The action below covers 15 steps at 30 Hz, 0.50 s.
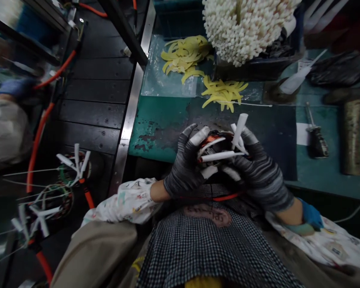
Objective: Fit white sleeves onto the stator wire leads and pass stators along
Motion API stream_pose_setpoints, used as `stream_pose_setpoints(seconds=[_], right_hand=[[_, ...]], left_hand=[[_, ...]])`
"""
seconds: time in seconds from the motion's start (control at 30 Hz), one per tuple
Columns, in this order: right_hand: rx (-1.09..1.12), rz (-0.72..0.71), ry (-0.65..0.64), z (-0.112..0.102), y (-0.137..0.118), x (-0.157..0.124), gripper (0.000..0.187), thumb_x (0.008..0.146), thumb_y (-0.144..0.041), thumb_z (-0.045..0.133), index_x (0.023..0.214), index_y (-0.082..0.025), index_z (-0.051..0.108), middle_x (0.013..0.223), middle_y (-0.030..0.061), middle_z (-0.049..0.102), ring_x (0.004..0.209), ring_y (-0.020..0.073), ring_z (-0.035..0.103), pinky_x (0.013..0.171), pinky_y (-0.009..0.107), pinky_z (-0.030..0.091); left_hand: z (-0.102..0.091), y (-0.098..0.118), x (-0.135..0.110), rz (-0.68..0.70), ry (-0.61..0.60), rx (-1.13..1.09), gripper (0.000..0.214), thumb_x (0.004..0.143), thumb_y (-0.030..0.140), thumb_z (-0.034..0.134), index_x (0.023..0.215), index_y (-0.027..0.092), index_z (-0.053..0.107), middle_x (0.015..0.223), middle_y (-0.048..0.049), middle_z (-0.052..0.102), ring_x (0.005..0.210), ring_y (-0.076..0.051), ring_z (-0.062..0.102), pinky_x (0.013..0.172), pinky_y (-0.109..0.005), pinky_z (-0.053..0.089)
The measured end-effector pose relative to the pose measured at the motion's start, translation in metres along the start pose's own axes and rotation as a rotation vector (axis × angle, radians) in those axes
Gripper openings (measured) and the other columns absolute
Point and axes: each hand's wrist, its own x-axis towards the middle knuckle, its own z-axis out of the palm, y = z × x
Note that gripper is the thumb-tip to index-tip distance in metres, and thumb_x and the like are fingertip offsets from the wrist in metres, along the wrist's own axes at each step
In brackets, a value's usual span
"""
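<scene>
Both my hands wear grey striped gloves with pale fingertips. Between them is a motor stator (211,149) with copper windings, held close to my apron at the bench's front edge. My left hand (188,162) wraps round its left side, fingers curled over the rim. Around the right side closes my right hand (256,170), its thumb and fingers against the windings and leads. White insulating sleeves stick out of the stator; one sleeve (239,130) points up and another sleeve (218,156) lies across the front. The underside of the stator is hidden by my hands.
Yellow insulation strips (187,54) lie on the green bench (156,120). Behind stands a bin of white sleeves (249,28). A screwdriver (316,136) and a hammer (351,136) lie at right. At left, more stators (57,198) sit near an orange hose (36,144) and another person's gloved hand (16,87).
</scene>
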Motion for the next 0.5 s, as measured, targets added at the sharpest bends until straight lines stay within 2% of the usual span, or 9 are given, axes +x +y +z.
stream_pose_setpoints(seconds=[0.1,0.17,0.27,0.33,0.4,0.5], right_hand=[[-0.030,-0.095,-0.037,-0.014,0.015,0.006,0.057,0.103,-0.040,0.073,0.159,-0.037,0.062,0.164,0.0081,0.064,0.139,0.0360,0.072,0.108,0.057,0.069],[-0.058,-0.230,-0.081,-0.020,0.023,0.009,0.037,0.103,-0.038,0.073,0.140,-0.035,0.075,0.173,0.0059,0.055,0.148,0.0375,0.065,0.115,0.062,0.064],[-0.078,-0.399,-0.084,-0.021,0.029,0.010,0.024,0.102,-0.031,0.073,0.126,-0.031,0.080,0.183,0.0041,0.039,0.157,0.0389,0.056,0.121,0.067,0.059],[-0.074,-0.405,-0.058,-0.019,0.029,0.008,0.023,0.102,-0.029,0.074,0.125,-0.029,0.079,0.183,0.0051,0.038,0.157,0.0391,0.056,0.120,0.068,0.059],[-0.077,-0.336,-0.030,-0.015,0.028,0.003,0.022,0.101,-0.027,0.075,0.123,-0.030,0.079,0.180,0.0049,0.041,0.154,0.0394,0.058,0.117,0.068,0.061],[-0.074,-0.254,0.045,-0.007,0.026,-0.005,0.029,0.100,-0.025,0.077,0.126,-0.038,0.079,0.176,0.0016,0.047,0.147,0.0382,0.064,0.111,0.066,0.066]], left_hand=[[-0.003,0.005,0.011,0.019,-0.024,0.040,0.087,0.103,0.057,0.073,0.174,0.032,0.029,0.172,-0.0153,0.040,0.166,-0.042,0.037,0.141,-0.062,0.035],[-0.003,0.008,0.013,0.011,-0.042,0.050,0.086,0.104,0.056,0.071,0.174,0.031,0.028,0.175,-0.0160,0.036,0.167,-0.043,0.035,0.141,-0.062,0.033],[-0.001,0.012,0.013,0.010,-0.082,0.083,0.086,0.105,0.050,0.069,0.175,0.030,0.025,0.178,-0.0174,0.030,0.169,-0.044,0.033,0.141,-0.065,0.032],[-0.001,0.014,0.013,0.008,-0.103,0.110,0.088,0.104,0.043,0.070,0.176,0.030,0.021,0.178,-0.0179,0.029,0.169,-0.043,0.031,0.140,-0.067,0.032],[-0.001,0.015,0.014,0.000,-0.116,0.116,0.091,0.101,0.036,0.072,0.176,0.031,0.020,0.178,-0.0175,0.030,0.170,-0.043,0.030,0.141,-0.068,0.030],[-0.004,0.014,0.018,-0.002,-0.132,0.090,0.093,0.099,0.031,0.073,0.176,0.032,0.020,0.178,-0.0171,0.032,0.170,-0.043,0.031,0.140,-0.067,0.031]])
